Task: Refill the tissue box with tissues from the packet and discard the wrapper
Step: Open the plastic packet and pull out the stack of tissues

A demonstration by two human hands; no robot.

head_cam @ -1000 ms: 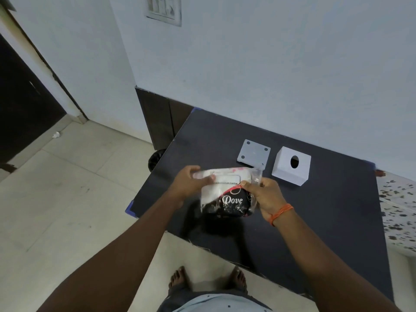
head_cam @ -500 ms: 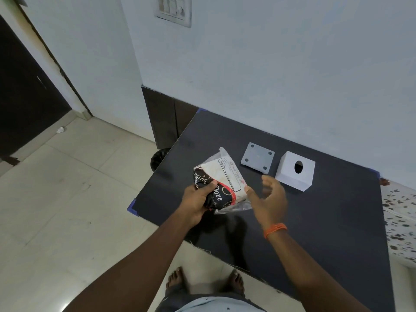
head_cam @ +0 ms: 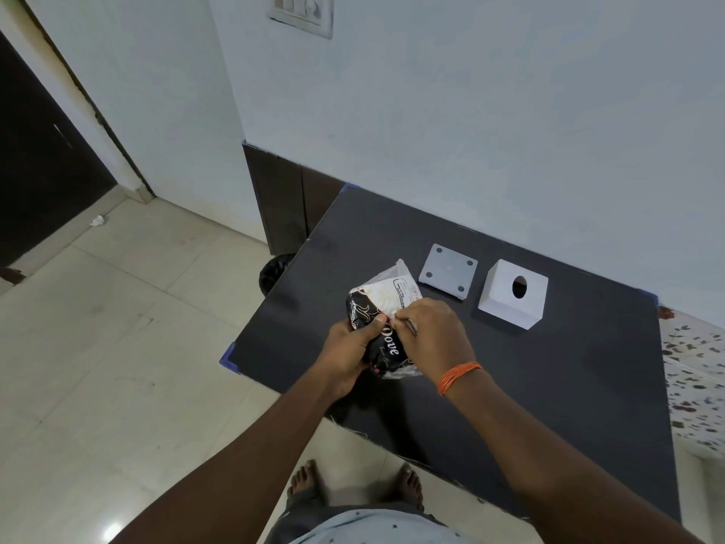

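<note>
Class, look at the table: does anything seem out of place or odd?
The tissue box lies apart from its grey base plate, which sits feet-up beside it. A scrap of litter lies on the floor by the doorway.

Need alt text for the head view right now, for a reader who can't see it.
Both hands, left hand and right hand, grip a tissue packet above a black table. Behind it lie a grey base plate and a white tissue box.

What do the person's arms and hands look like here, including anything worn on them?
Both forearms are bare, with no sleeves in view. The right hand has an orange thread band wound round its wrist. The left hand wears nothing: no glove, ring or watch shows.
</note>
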